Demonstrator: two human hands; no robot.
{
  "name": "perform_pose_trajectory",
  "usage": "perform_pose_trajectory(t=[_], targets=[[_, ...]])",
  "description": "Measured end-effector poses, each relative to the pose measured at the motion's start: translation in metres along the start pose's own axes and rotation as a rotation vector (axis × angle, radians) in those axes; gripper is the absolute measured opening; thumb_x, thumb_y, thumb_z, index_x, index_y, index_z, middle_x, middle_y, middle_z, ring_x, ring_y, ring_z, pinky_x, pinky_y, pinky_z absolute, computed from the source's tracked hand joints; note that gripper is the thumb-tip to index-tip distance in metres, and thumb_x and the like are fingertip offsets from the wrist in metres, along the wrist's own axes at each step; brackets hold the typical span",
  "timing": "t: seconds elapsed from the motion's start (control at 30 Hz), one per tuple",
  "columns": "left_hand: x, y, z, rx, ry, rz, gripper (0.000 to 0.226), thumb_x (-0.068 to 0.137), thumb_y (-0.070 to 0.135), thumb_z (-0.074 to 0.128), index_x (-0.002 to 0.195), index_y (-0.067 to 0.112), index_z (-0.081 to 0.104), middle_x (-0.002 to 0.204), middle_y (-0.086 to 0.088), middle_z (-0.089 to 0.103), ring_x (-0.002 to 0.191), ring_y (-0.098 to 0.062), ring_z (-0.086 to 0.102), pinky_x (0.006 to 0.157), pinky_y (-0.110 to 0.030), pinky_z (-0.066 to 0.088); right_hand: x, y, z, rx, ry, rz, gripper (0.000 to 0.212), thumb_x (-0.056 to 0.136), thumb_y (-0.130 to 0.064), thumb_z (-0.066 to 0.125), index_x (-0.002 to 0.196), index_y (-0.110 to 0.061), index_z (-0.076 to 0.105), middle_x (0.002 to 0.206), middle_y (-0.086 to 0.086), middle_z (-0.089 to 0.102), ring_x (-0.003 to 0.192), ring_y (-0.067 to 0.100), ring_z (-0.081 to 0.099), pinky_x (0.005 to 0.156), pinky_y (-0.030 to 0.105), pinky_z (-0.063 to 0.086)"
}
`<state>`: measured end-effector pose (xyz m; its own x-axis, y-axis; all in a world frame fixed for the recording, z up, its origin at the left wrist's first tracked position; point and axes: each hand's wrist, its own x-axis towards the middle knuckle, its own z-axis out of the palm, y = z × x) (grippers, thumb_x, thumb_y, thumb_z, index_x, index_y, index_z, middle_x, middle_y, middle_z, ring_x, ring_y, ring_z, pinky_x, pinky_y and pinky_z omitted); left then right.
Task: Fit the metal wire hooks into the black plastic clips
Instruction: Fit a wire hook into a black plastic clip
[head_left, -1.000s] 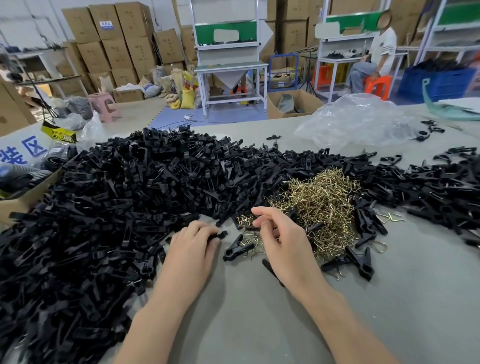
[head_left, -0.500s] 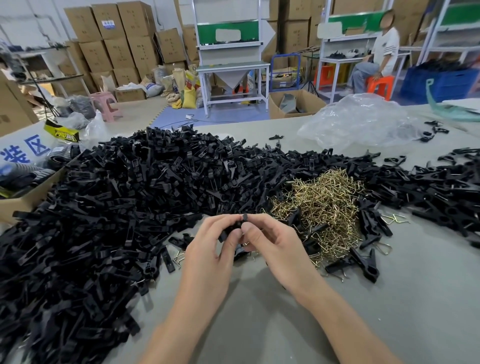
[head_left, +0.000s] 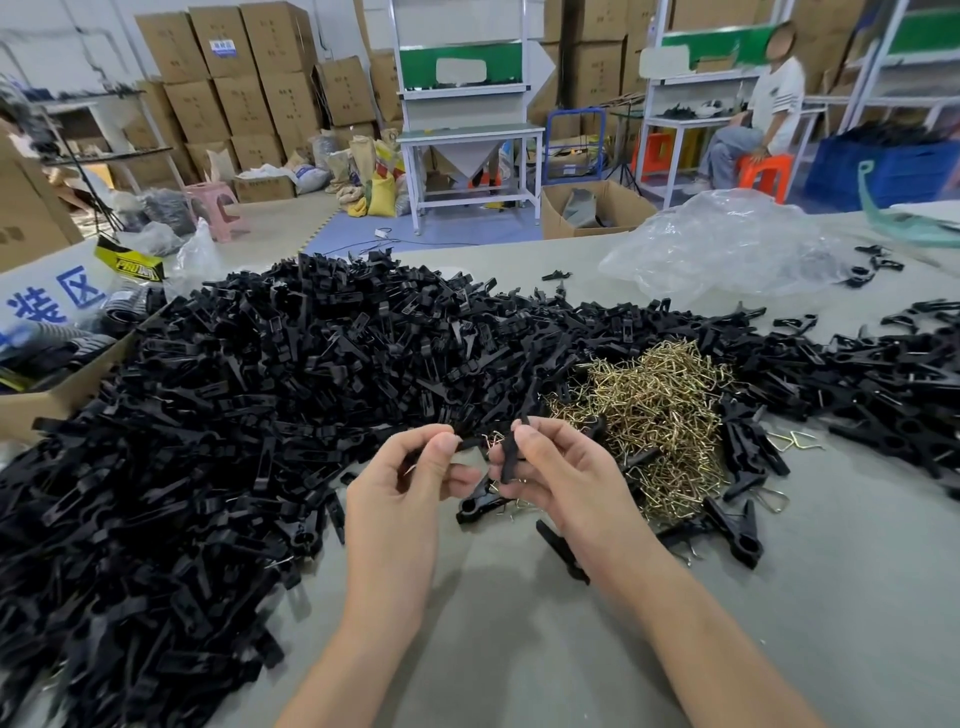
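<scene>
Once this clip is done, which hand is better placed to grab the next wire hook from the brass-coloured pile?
Right, probably. The right hand, pinching a black clip piece, sits right beside the wire hook pile. The left hand, holding another black piece, would have to cross over it.

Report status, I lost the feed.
Left hand pinching a black piece. Right hand gripping black clip. Wire hook between them. Nothing obstructing.

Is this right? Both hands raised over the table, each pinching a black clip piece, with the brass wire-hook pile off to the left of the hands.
Not quite. In the head view the brass wire-hook pile lies right of the left hand and right hand, not left. The rest holds: each pinches a black clip piece.
</scene>
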<state>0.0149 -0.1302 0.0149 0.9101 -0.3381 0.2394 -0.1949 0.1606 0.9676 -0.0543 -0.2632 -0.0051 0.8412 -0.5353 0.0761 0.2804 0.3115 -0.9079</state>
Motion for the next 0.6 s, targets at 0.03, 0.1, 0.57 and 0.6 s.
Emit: perform_pose_trajectory(t=[0.03,0.1,0.57,0.6], targets=[[0.0011,-0.0007,-0.0007,-0.026,-0.009,-0.022,0.013,0.098,0.018,0.061,0.103,0.015,0.072,0.08,0.0,0.078,0.078,-0.012,0.075,0.068,-0.01,0.053,0.0004,0.0001,-0.0002,-0.005,-0.003,0.001,0.009,0.101,-0.015,0.059,0.106,-0.01,0.066,0.093,0.012,0.076,0.082,0.02,0.072,0.071,0.024,0.057],[0.0025,-0.0022,-0.0021,-0.097,-0.057,-0.066,0.018,0.1,0.012,0.058,0.111,0.015,0.071,0.092,0.0,0.079,0.09,-0.011,0.075,0.075,-0.01,0.053,0.0011,0.0,-0.0006,-0.019,-0.007,0.0,0.011,0.101,-0.012,0.06,0.109,-0.011,0.067,0.094,0.01,0.076,0.083,0.019,0.072,0.073,0.024,0.057],[-0.0044,-0.0092,-0.0029,0.21,-0.17,0.024,0.017,0.097,0.042,0.057,0.088,0.034,0.069,0.069,0.002,0.072,0.063,-0.009,0.067,0.059,-0.011,0.047,-0.0035,-0.0057,-0.0041,-0.293,0.0,-0.103,0.023,0.095,-0.015,0.069,0.105,-0.034,0.077,0.102,-0.007,0.077,0.096,0.007,0.071,0.086,0.025,0.058],[-0.0038,-0.0093,-0.0027,0.197,-0.176,0.025,0.017,0.098,0.038,0.058,0.087,0.031,0.069,0.065,0.001,0.069,0.06,-0.01,0.065,0.058,-0.013,0.047,-0.0043,-0.0052,-0.0033,-0.317,-0.019,-0.095,0.024,0.095,-0.014,0.07,0.105,-0.034,0.076,0.102,-0.008,0.077,0.097,0.005,0.071,0.085,0.023,0.057]])
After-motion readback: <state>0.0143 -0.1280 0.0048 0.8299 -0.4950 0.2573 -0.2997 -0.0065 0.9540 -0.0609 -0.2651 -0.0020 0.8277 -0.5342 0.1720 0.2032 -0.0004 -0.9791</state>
